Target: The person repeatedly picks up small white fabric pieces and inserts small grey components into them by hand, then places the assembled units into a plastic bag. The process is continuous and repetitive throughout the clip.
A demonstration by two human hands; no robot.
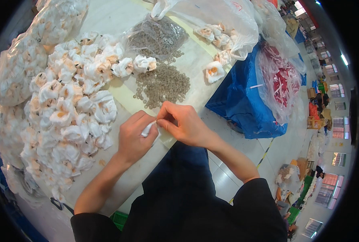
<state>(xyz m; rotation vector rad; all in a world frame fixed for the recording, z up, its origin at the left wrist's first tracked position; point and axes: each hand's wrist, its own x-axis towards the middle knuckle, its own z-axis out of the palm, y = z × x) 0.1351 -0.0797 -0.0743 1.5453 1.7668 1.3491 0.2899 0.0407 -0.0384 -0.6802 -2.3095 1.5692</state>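
Observation:
Near the table's front edge, my left hand [134, 139] is closed around a white artificial flower [149, 129], mostly hidden by the fingers. My right hand [186, 124] meets it there, thumb and forefinger pinched together at the flower's end; whatever they grip is too small to make out. Just beyond both hands lies a loose heap of small grey-brown rings [163, 85]. Behind that, a clear bag [157, 35] holds more of these rings. A big pile of white flowers with yellowish centres [72, 107] spreads to the left. One single flower [215, 71] lies at the right.
Filled clear bags of flowers [14, 74] line the far left. At the back right, an opened plastic bag [244, 34] has several flowers by its mouth. A blue sack [236, 103] with red strips [282, 76] stands beside the table's right edge.

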